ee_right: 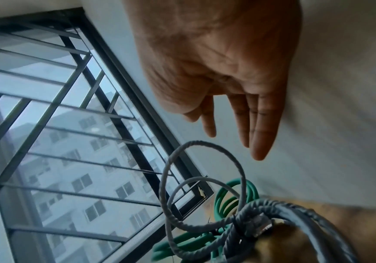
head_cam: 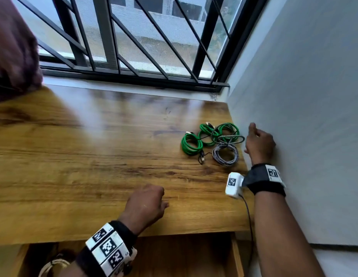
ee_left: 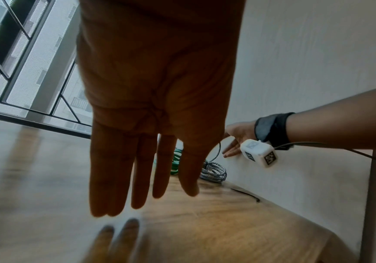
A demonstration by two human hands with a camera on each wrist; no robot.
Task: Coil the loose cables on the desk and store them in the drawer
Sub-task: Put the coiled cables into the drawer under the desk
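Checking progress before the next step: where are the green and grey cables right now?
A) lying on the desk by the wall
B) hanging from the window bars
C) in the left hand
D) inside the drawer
A: the green cables and grey cable lie on the desk beside the wall; both hands hold nothing.

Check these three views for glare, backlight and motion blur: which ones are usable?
Head view: usable, window glare streaks the desk, cables sharp. Left wrist view: left hand backlit and dark, desk smeared by motion blur and washed out at left. Right wrist view: right hand slightly soft, wall streaked with blur, grey cable close but readable.
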